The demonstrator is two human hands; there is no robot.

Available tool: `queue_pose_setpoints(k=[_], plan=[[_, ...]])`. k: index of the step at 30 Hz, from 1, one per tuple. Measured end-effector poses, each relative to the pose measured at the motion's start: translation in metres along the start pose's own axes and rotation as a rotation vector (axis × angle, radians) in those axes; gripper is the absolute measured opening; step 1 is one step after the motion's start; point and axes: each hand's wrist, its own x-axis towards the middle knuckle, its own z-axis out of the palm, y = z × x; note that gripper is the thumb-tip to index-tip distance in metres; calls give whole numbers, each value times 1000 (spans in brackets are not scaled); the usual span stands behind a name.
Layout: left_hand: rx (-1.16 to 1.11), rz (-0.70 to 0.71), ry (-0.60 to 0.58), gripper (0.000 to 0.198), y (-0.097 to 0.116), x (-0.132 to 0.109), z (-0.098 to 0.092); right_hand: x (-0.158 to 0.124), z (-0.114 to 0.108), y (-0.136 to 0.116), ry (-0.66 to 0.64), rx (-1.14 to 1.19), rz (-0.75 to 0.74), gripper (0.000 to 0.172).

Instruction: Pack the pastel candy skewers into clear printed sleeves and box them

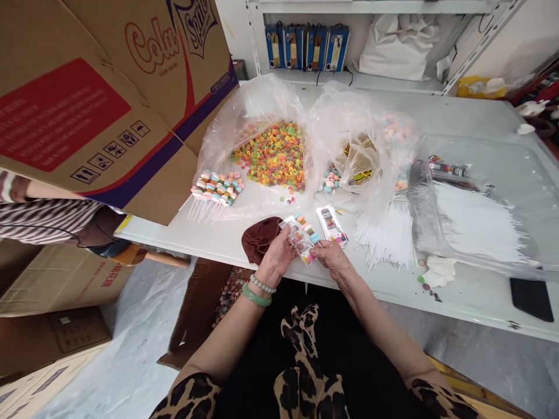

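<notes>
My left hand (279,254) is closed on a small clear printed wrapper (297,235) at the table's front edge. Between the fingers of my right hand (332,256) is the stick of a candy skewer (308,227), whose pastel candies lie against the wrapper. Whether the candies are inside it or behind it I cannot tell. A dark red cloth (257,238) is beside my left hand. Just beyond my right hand lies a stack of printed wrappers (331,224). More candy skewers (218,187) rest in a pile at the left.
A large cardboard box (109,87) stands at the left, partly hiding another person's arm (52,190). Bags of candy rings (275,154) and twist ties (362,174) fill the back. White sticks (386,233), a clear tub (537,192) and a black phone-like slab (531,298) are at right.
</notes>
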Motion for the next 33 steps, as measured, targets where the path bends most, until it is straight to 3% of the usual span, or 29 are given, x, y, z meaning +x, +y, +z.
queue_pose_setpoints(k=[2,4,9,14,24,27,31,33], plan=[[128,-104,-36,37,0,-2,-7,1,-2,-3,-7,-38,-10,27],[197,-120,-37,39,-2,-2,-12,1,-2,-5,-28,-66,1,24],[163,2,120,36,-14,6,-9,0,2,-6,-57,-58,31,27],[126,98,130,34,-19,8,-3,6,3,-2,-55,-62,-40,29],[142,-133,5,35,-1,-1,-10,13,2,-7,-15,-100,11,31],[174,-179,29,30,-2,2,-11,12,1,-8,-15,-99,22,36],[74,-36,192,29,-11,12,-10,12,2,-5,38,-110,4,36],[28,33,215,29,-16,15,-8,13,4,-1,23,-102,-23,34]])
